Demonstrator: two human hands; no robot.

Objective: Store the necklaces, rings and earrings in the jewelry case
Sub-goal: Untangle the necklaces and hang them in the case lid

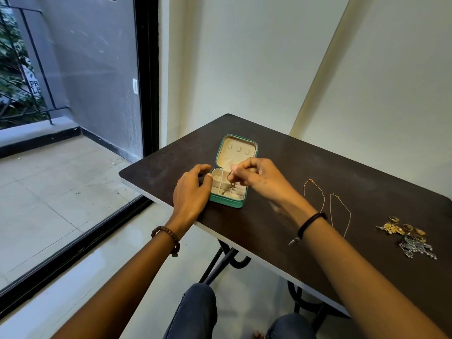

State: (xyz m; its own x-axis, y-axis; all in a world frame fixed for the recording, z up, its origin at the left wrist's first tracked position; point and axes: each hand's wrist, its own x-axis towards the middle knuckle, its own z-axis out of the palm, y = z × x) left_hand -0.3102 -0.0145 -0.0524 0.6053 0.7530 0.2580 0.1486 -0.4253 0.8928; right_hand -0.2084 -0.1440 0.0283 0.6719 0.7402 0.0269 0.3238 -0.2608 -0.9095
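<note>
A small green jewelry case (226, 203) lies open on the dark table (305, 162), its cream lid (236, 151) standing up at the back. My left hand (192, 192) rests against the case's left side, fingers curled round its corner. My right hand (256, 178) hovers over the compartments and pinches a thin necklace (230, 187) that hangs down into the case. Two gold chain necklaces (329, 204) lie stretched on the table to the right. Farther right sit several gold rings (407, 227), gold earrings (390, 228) and silver earrings (417, 248).
The table's near edge (244, 250) runs diagonally above my knees (198, 309). A wall stands behind the table. On the left is a large glass door (73, 118) onto a balcony.
</note>
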